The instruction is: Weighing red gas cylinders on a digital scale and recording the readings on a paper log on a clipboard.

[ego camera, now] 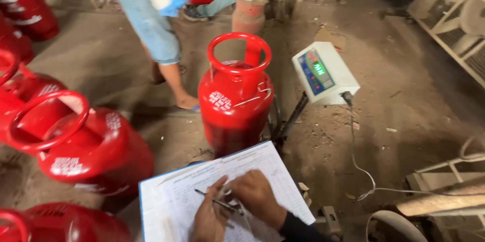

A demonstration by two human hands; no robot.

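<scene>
**Hands on the form beside the weighed cylinder**

Both hands lay low at the near edge, on a printed form (222, 191) clipped to a board. The right hand (258, 196) came in from the near right, its dark sleeve (298, 229) showing, fingers curled over the paper. The left hand (209, 216) rose from the near edge, fingers closed narrowly around a pen (218, 202), which lay slanted with its tip toward the left. The two hands touched where they met at the pen.

Just beyond the form stood an upright red cylinder (235, 98) with a ring handle on top; what it held could not be seen. To its right a white scale display (325, 73) tilted on a post. More red cylinders (96, 151) crowded the left side. Farther off, another person's legs (161, 40) stood on the dirt floor (394, 95).
</scene>
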